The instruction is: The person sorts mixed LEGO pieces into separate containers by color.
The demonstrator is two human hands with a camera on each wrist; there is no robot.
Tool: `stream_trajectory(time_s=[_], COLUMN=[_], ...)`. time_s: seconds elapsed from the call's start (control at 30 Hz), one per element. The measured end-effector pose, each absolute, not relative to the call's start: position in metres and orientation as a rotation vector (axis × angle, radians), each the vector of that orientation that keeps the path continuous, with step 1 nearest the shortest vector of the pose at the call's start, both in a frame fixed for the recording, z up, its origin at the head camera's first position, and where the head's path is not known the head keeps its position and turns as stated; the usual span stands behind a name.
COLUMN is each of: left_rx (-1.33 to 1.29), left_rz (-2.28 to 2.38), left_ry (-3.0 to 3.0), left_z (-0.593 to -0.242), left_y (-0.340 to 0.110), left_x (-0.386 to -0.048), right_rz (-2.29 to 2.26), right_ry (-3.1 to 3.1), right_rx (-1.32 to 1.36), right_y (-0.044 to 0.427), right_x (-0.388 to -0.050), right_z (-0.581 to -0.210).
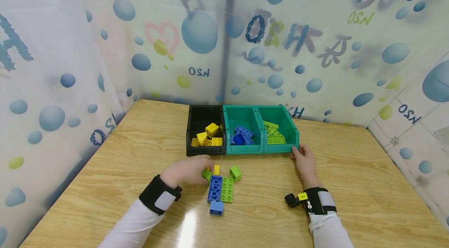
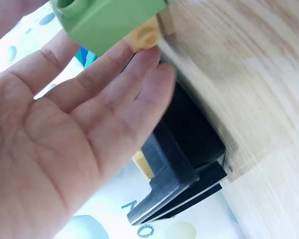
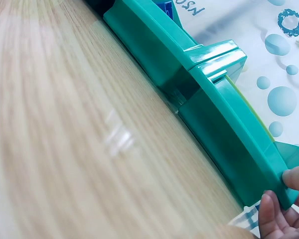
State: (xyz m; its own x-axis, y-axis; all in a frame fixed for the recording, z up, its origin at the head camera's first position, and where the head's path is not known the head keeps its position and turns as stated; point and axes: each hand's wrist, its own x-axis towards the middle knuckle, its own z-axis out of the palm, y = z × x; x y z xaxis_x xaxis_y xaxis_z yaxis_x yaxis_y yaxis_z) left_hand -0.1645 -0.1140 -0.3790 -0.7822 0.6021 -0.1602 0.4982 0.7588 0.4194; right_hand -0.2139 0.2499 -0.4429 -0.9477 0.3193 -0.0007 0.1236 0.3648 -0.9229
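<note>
My left hand (image 1: pixel 189 171) is over the loose bricks, with a light green brick (image 1: pixel 206 175) between its thumb and index finger. In the left wrist view, that green brick (image 2: pixel 114 22) covers part of the grip, and a yellow brick (image 2: pixel 145 36) shows just behind the fingertips. My right hand (image 1: pixel 306 162) pinches the front right corner of the right teal bin (image 1: pixel 282 148); in the right wrist view its thumb lies on the rim and the fingers curl below. Near the left hand lie a blue brick (image 1: pixel 214 189), a flat green brick (image 1: pixel 227 190) and a small yellow brick (image 1: pixel 216 169).
Behind stand a black bin (image 1: pixel 206 150) of yellow bricks and a middle teal bin (image 1: pixel 244 149) of blue ones; the right bin holds green bricks (image 1: pixel 275 133). Another green brick (image 1: pixel 235 173) and a lighter blue brick (image 1: pixel 216 208) lie on the wooden table (image 1: pixel 259 209). A printed curtain (image 1: pixel 224 45) closes the back.
</note>
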Motion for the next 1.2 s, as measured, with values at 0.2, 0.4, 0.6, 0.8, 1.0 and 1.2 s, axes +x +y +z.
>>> stream_trajectory(time_s=[0.2, 0.4, 0.6, 0.8, 1.0, 1.2], left_rx=[0.915, 0.973, 0.957, 0.893, 0.914, 0.843], left_rz=[0.564, 0.604, 0.628, 0.645, 0.784, 0.990], left_ry=[2.694, 2.695, 2.701, 2.737, 2.807, 2.944], left_z=[-0.376, -0.369, -0.364, -0.362, -0.364, -0.363], left_y=[-0.118, -0.122, -0.124, -0.124, -0.127, -0.128], left_x=[-0.165, -0.166, -0.165, -0.166, -0.173, -0.183], right_rz=[1.619, 1.615, 1.618, 1.624, 1.635, 1.625], right_ry=[-2.443, -2.444, -2.452, -2.450, -2.441, -2.448], right_rx=[-0.402, -0.405, -0.411, -0.414, -0.408, -0.402], right_y=[0.250, 0.249, 0.249, 0.249, 0.249, 0.249], right_x=[-0.214, -0.214, -0.213, -0.213, -0.213, -0.212], right_z=[-0.443, -0.443, -0.441, -0.441, -0.441, -0.440])
